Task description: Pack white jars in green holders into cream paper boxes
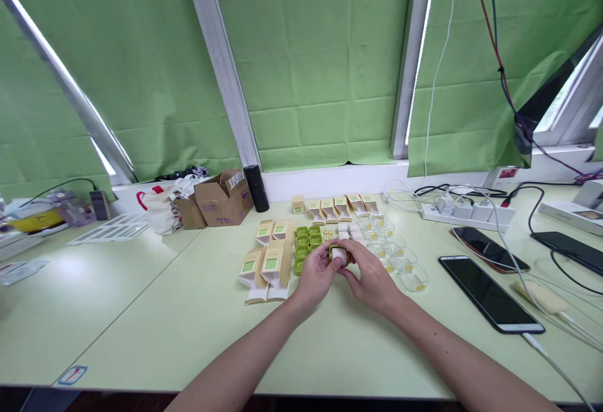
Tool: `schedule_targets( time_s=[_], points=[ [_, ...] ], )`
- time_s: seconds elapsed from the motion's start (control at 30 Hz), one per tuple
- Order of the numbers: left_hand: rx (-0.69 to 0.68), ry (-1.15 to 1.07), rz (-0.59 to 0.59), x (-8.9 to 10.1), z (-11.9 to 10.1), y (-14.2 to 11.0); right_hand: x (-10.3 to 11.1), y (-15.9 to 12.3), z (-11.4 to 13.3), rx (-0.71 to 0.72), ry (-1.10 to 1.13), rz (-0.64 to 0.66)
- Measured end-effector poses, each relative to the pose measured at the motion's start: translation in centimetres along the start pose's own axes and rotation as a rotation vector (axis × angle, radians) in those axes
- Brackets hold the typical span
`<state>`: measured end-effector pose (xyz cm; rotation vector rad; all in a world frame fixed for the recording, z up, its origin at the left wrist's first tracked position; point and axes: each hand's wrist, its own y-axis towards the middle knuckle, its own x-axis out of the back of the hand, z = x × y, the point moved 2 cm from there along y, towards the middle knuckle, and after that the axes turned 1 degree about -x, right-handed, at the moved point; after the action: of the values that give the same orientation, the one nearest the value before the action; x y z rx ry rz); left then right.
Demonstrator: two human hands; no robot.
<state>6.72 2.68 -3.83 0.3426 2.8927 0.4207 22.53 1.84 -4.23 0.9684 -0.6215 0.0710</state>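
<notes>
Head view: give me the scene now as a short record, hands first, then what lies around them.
Left hand: grips the small green case
Right hand: grips the same case from the other side
In the case: a white piece
Left of the hands: green trays in rows, then cream cartons with green squares
Beyond the hands: more white pieces
Right of the hands: clear plastic pieces with yellow spots
Farther right: white-framed phone, cable attached
</notes>
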Motion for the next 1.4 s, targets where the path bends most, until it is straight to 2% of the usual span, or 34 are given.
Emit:
schedule_targets(
  time_s=[0.27, 0.37, 0.47, 0.57, 0.7, 0.83, 0.93, 1.13, 1.4],
  points=[
    [0.026, -0.016, 0.034, 0.2, -0.3, -0.2, 0.1, -0.1, -0.6, -0.080, 0.037, -0.055],
    [0.015, 0.025, 0.047, 0.4, -0.7, -0.3, 0.4, 0.0, -0.7, -0.177, 0.096, -0.089],
    [-0.018, 0.129, -0.002, 1.0, -1.0, -0.4, 0.5, 0.2, -0.9, -0.307, 0.243, -0.138],
    [-0.115, 0.276, -0.053, 1.6, -1.2, -0.5, 0.3, 0.4, -1.2, -0.413, 0.461, -0.179],
    [-0.298, 0.502, -0.062, 1.9, -1.7, -0.7, 0.0, 0.8, -1.3, -0.505, 0.729, -0.199],
    [-0.460, 0.702, -0.047, 1.8, -2.0, -1.0, 0.2, 1.3, -1.1, -0.592, 0.879, -0.203],
    [-0.547, 0.825, 0.008, 1.7, -2.0, -1.1, 0.4, 1.5, -0.9, -0.655, 0.922, -0.184],
    [-0.597, 0.952, 0.078, 1.6, -1.5, -1.0, 0.0, 1.3, -1.0, -0.725, 0.944, -0.131],
    [-0.583, 0.895, 0.058, 1.9, -1.2, -0.7, -0.2, 1.1, -1.0, -0.721, 0.926, -0.027]
  ],
)
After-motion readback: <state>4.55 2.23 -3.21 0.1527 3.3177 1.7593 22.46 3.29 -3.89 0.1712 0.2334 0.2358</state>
